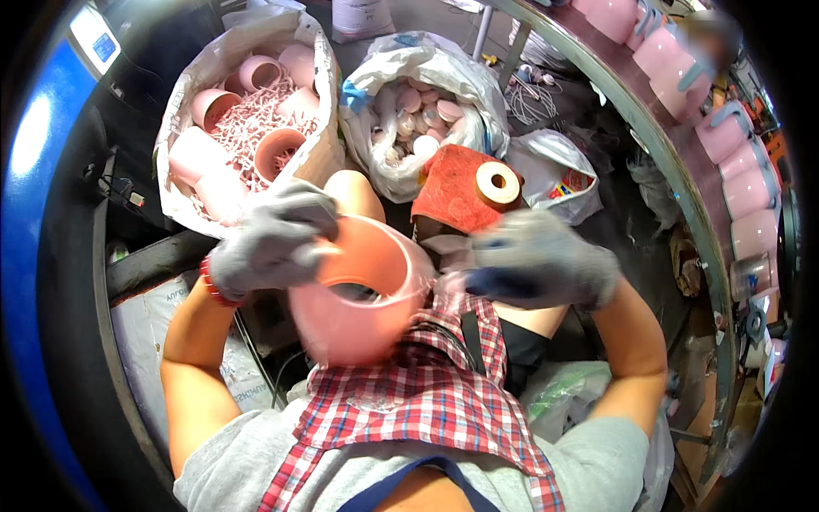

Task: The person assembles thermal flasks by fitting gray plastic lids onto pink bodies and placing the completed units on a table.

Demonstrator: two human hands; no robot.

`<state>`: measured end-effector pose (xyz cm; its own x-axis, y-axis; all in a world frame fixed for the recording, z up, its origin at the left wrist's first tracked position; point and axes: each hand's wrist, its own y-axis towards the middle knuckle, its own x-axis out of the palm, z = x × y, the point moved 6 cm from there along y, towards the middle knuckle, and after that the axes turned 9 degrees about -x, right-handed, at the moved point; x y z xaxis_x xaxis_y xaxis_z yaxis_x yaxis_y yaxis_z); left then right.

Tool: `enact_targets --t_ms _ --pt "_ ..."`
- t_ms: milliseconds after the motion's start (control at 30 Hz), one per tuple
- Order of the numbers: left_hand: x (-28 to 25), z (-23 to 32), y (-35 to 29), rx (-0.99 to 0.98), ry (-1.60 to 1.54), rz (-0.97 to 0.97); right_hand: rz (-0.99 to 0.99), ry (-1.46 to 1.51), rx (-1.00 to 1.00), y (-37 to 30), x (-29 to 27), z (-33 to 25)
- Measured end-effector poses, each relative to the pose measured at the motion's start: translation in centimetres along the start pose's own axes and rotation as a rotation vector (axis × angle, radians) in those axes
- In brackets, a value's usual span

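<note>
My left hand (277, 239), in a grey glove, is closed on the rim of a hollow pink plastic shell (354, 328). The shell tilts over my lap, its open end facing up, with a hole showing in its base. At its right rim is my right hand (542, 260), also gloved and blurred by motion. Its fingers are curled, with a dark blue patch at their underside; what they hold is too smeared to name. Thin pale plastic (450, 277) shows between this hand and the shell.
A white sack (183, 111) holds pink shells and curly trimmings. Beside it, a plastic-lined sack (482, 81) contains small round pieces. A tape roll (497, 185) rests on a red cloth (452, 192). Pink pots (751, 189) line the bench (674, 154) at right; a person stands beyond.
</note>
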<state>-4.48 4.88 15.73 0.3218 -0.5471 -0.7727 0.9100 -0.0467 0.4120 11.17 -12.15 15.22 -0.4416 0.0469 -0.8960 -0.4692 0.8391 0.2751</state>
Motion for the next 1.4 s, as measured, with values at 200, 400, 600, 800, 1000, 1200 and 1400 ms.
enact_targets --t_ms 200,400,600,800,1000,1200,1400 --pt "-3.4 -4.9 -6.0 -0.395 -0.362 0.65 1.335 0.076 0.065 -14.3 -15.1 2.3" --pt "3.5 -6.5 -1.4 -0.344 -0.786 0.458 0.535 -0.755 0.085 6.4 -9.7 5.1" --pt "7.0 -8.2 1.8 -0.344 -1.004 0.459 0.431 -0.421 0.36 1.8 -4.6 6.4" --pt "12.8 -10.2 2.6 -0.49 -1.55 0.258 0.648 -0.175 0.633 -8.2 5.8 6.4" --pt "21.2 -9.1 5.5 -0.564 -1.573 -0.115 0.704 -0.206 1.151 -23.8 11.0 -4.4" --pt "22.9 -7.2 6.8 -0.442 -1.469 -0.218 0.11 -0.416 2.184 -37.1 12.7 -22.9" --pt "23.9 -9.0 4.9 -0.522 -1.425 -0.358 0.119 -0.78 2.711 -49.4 13.8 -39.8"
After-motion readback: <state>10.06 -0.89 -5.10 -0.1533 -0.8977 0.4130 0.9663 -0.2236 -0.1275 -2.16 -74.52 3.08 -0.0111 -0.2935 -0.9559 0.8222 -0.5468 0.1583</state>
